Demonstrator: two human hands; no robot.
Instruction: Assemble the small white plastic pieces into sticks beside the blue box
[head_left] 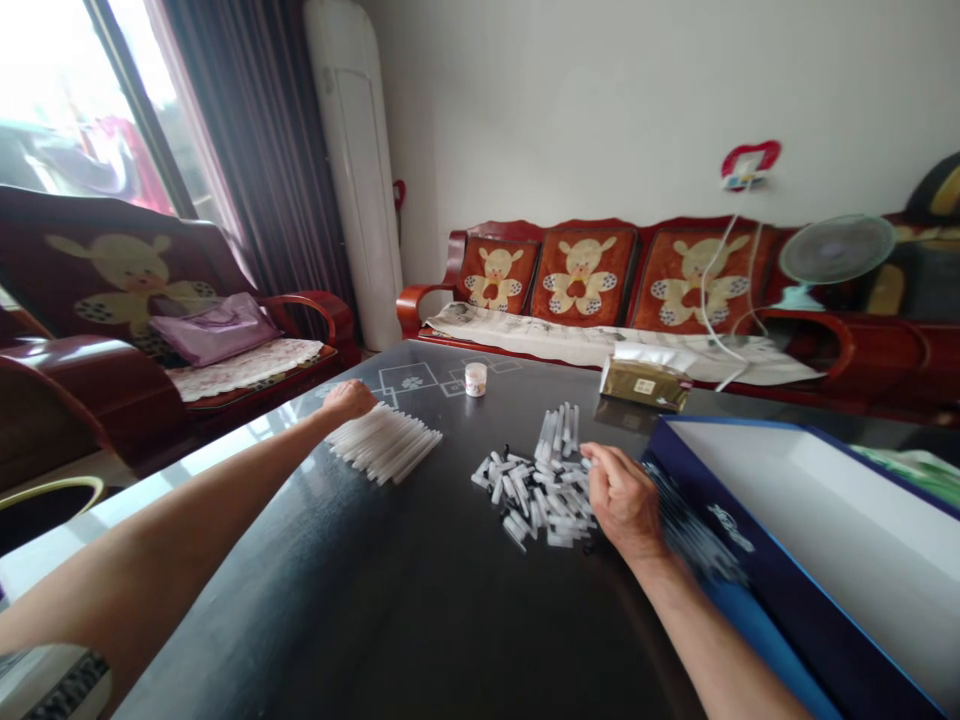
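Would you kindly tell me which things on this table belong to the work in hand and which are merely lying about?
In hand: left hand at the row of white tubes; right hand at the pile of small white pieces.
Lying about: small jar, tissue pack, open blue box.
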